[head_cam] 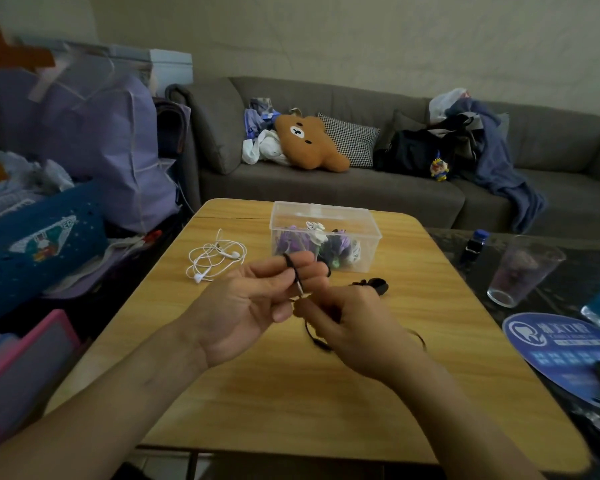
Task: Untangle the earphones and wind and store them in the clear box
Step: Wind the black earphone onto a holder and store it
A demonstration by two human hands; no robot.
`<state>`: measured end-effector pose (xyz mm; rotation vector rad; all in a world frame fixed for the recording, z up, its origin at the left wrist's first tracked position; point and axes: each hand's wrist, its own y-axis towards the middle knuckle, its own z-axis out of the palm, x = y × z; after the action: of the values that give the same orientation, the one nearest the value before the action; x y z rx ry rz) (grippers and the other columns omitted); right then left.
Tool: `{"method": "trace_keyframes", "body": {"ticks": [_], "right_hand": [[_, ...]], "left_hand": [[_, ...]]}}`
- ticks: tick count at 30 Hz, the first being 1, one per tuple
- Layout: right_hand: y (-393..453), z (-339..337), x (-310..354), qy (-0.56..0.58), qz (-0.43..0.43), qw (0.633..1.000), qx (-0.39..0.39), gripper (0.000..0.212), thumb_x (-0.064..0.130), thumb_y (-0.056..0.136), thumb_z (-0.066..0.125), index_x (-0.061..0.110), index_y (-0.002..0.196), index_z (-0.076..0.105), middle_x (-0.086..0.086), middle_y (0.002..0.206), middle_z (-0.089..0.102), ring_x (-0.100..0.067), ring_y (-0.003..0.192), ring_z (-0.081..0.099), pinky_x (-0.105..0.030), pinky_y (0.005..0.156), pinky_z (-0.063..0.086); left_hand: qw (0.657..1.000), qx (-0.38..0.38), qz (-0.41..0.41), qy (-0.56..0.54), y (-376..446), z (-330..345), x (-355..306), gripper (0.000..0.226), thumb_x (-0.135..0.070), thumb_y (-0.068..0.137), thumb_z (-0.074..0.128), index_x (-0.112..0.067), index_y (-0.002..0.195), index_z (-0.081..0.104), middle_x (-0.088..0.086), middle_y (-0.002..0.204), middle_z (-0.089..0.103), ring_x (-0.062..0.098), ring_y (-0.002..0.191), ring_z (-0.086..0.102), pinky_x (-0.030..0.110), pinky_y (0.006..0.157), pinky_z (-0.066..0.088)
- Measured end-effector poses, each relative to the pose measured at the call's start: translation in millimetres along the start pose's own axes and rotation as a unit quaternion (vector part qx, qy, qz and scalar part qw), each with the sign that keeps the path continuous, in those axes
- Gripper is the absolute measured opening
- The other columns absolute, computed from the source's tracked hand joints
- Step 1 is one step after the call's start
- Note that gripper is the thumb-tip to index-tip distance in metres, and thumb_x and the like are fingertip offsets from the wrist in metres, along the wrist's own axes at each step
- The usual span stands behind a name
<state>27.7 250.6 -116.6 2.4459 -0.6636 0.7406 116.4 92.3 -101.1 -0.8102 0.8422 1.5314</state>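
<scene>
Two hands meet above the wooden table (326, 393), working a black earphone cord (297, 278). The left hand (246, 306) has the cord looped over a fingertip with the fingers curled loosely round it, and the right hand (347, 323) pinches the cord lower down, where slack trails under the wrist. A dark clump, probably the earbuds, sits by the right fingertips. Just beyond, the clear box (324, 233) stands open, already holding wound purple, white and black sets, and a loose white pair (215, 259) lies on the table to its left. The likeliest slip is the loop sliding off the fingertip if the right hand pulls too hard, which would spill the winding. The trailing slack could also snag and knot again.
</scene>
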Motion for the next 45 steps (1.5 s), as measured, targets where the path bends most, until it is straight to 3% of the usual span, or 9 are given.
{"method": "trace_keyframes", "body": {"ticks": [7, 10, 16, 20, 23, 26, 31, 41, 45], "right_hand": [[-2.4, 11.2, 14.6, -0.031, -0.029, 0.997, 0.065, 0.024, 0.035, 0.102, 0.055, 0.02, 0.101, 0.074, 0.011, 0.07, 0.063, -0.008, 0.064, 0.056, -0.022, 0.059, 0.042], [-2.6, 3.2, 14.4, -0.017, -0.043, 0.999, 0.021, 0.021, 0.033, 0.099, 0.061, 0.021, 0.091, 0.075, 0.003, 0.067, 0.067, -0.014, 0.062, 0.062, -0.034, 0.062, 0.051], [-7.2, -14.4, 8.7, 0.069, -0.034, 0.996, -0.046, 0.021, 0.038, 0.087, 0.072, 0.019, 0.082, 0.08, 0.005, 0.061, 0.068, -0.011, 0.053, 0.062, -0.023, 0.05, 0.05], [-6.9, -15.5, 3.7, 0.07, -0.04, 0.991, -0.104, 0.021, 0.039, 0.077, 0.081, 0.018, 0.077, 0.08, 0.005, 0.063, 0.07, -0.011, 0.055, 0.065, -0.026, 0.05, 0.052], [-5.4, -14.7, 0.3, 0.063, -0.043, 0.987, -0.14, 0.027, 0.041, 0.068, 0.087, 0.017, 0.072, 0.076, 0.004, 0.062, 0.07, -0.015, 0.054, 0.064, -0.029, 0.048, 0.053], [-3.4, -14.1, -2.8, 0.097, -0.033, 0.985, -0.14, 0.029, 0.044, 0.067, 0.083, 0.017, 0.074, 0.075, 0.002, 0.066, 0.072, -0.015, 0.057, 0.066, -0.03, 0.052, 0.055], [1.6, -5.8, -8.2, 0.181, 0.025, 0.978, -0.105, 0.017, 0.039, 0.077, 0.073, 0.023, 0.077, 0.075, 0.01, 0.065, 0.069, -0.001, 0.056, 0.059, -0.017, 0.055, 0.047], [-3.0, 23.1, 4.1, 0.096, 0.064, 0.992, 0.059, 0.021, 0.032, 0.104, 0.048, 0.03, 0.113, 0.067, 0.007, 0.07, 0.066, -0.003, 0.056, 0.052, -0.02, 0.055, 0.044], [-2.9, 29.1, 20.1, 0.07, 0.033, 0.993, 0.089, 0.026, 0.032, 0.106, 0.045, 0.028, 0.122, 0.065, 0.007, 0.069, 0.067, -0.002, 0.058, 0.056, -0.016, 0.06, 0.044]], "left_hand": [[0.944, -0.119, 0.126, 0.281, 2.5, -8.5, 5.4, 0.019, 0.003, 0.092, 0.06, 0.001, 0.109, 0.069, 0.01, 0.101, 0.077, 0.016, 0.094, 0.074, 0.009, 0.05, 0.041], [0.908, -0.091, 0.141, 0.385, 3.0, -11.0, 7.7, 0.019, 0.008, 0.094, 0.057, 0.001, 0.104, 0.07, 0.005, 0.097, 0.077, 0.008, 0.086, 0.074, 0.011, 0.058, 0.048], [0.855, 0.028, 0.088, 0.511, -1.1, -14.9, 10.0, 0.023, -0.002, 0.101, 0.05, -0.018, 0.104, 0.067, 0.0, 0.087, 0.07, 0.02, 0.083, 0.063, 0.031, 0.072, 0.05], [0.856, 0.042, 0.056, 0.512, -3.6, -8.7, 9.1, 0.025, -0.001, 0.102, 0.043, -0.013, 0.095, 0.063, 0.015, 0.081, 0.059, 0.024, 0.076, 0.054, 0.043, 0.076, 0.047], [0.875, 0.05, 0.0, 0.482, -3.5, -5.9, 8.1, 0.021, 0.001, 0.101, 0.042, 0.0, 0.095, 0.062, 0.012, 0.075, 0.053, 0.013, 0.068, 0.046, 0.03, 0.067, 0.041], [0.912, 0.039, -0.068, 0.402, -3.7, -6.1, 2.3, 0.024, -0.01, 0.103, 0.043, -0.003, 0.094, 0.065, -0.002, 0.069, 0.05, 0.008, 0.06, 0.041, 0.018, 0.056, 0.035], [0.973, 0.056, -0.134, 0.182, -7.2, -9.3, -8.2, 0.017, -0.024, 0.09, 0.05, -0.012, 0.078, 0.052, 0.002, 0.066, 0.041, 0.014, 0.057, 0.03, 0.034, 0.059, 0.017], [0.996, -0.06, 0.047, -0.051, -3.1, -15.1, -12.8, 0.036, 0.003, 0.08, 0.053, -0.004, 0.115, 0.061, 0.008, 0.102, 0.069, 0.014, 0.09, 0.07, 0.018, 0.045, 0.032], [0.982, -0.092, 0.102, 0.126, -4.2, -21.8, -10.8, 0.048, -0.008, 0.075, 0.061, -0.002, 0.123, 0.058, 0.015, 0.115, 0.067, 0.019, 0.102, 0.068, 0.026, 0.055, 0.035]]}}
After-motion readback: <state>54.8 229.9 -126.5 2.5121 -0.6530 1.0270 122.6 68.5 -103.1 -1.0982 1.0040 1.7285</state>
